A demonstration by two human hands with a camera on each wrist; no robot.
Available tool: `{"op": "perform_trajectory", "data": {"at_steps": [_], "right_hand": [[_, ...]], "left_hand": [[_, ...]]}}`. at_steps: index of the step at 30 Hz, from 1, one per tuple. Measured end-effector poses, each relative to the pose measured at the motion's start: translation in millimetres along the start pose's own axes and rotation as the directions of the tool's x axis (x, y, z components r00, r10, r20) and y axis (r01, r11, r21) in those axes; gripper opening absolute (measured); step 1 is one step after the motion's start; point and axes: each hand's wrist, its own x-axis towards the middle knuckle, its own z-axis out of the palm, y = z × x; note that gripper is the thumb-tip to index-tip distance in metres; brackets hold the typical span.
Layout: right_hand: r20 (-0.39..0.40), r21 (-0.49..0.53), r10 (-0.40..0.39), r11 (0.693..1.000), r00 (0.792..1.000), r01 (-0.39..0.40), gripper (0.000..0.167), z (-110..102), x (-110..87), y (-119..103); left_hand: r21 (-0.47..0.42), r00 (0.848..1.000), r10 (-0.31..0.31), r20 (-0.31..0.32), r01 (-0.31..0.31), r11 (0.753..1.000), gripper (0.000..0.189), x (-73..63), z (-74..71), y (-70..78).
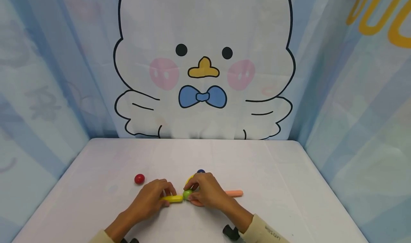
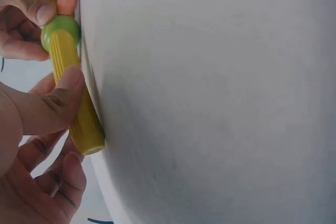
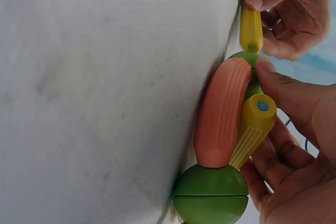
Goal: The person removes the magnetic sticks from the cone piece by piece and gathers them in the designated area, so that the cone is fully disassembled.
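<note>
My left hand [image 1: 151,197] pinches a ribbed yellow toy stick [image 2: 84,116] between thumb and fingers, low over the table. Its far end meets a light green ball [image 1: 187,195], which my right hand [image 1: 210,192] grips by thumb and fingertips. Beside that ball, a curved salmon stick [image 3: 220,114] and a second yellow stick [image 3: 255,129] lie close together under my right hand. The salmon stick's lower end touches a dark green ball [image 3: 210,195], hidden by the hand in the head view. Beyond the right hand, a blue ball [image 1: 201,171] partly shows.
A red ball [image 1: 139,179] lies alone on the white table [image 1: 257,161], left of the hands. Another salmon stick [image 1: 235,193] sticks out right of my right hand. Black fittings [image 1: 231,232] show near the right sleeve. Printed curtains [image 1: 205,29] stand behind and at both sides.
</note>
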Motion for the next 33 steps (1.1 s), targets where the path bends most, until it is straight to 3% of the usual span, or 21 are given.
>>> {"op": "perform_trajectory", "data": {"at_steps": [8, 17, 28, 33], "right_hand": [[-0.01, -0.01, -0.008, 1.0, 1.0, 0.008, 0.022, -0.5, -0.2, -0.1], [-0.011, -0.006, -0.002, 1.0, 1.0, 0.002, 0.023, 0.2, -1.0, 0.3], [-0.022, 0.008, -0.017, 1.0, 1.0, 0.017, 0.024, 1.9, -0.7, 3.3], [-0.022, 0.017, -0.033, 0.999, 0.999, 0.033, 0.025, 1.7, -1.4, 4.1]], "left_hand": [[0.005, 1.0, 0.01, -0.018, -0.01, 1.0, 0.035, -7.0, -5.3, -3.0], [-0.033, 0.987, -0.16, 0.005, 0.161, 0.986, 0.033, -17.9, -20.1, -7.1], [-0.052, 0.972, -0.236, -0.007, 0.235, 0.97, 0.032, -36.2, -36.7, -30.8], [-0.024, 0.976, -0.212, -0.041, 0.211, 0.977, 0.033, -45.2, -42.9, -44.8]]}}
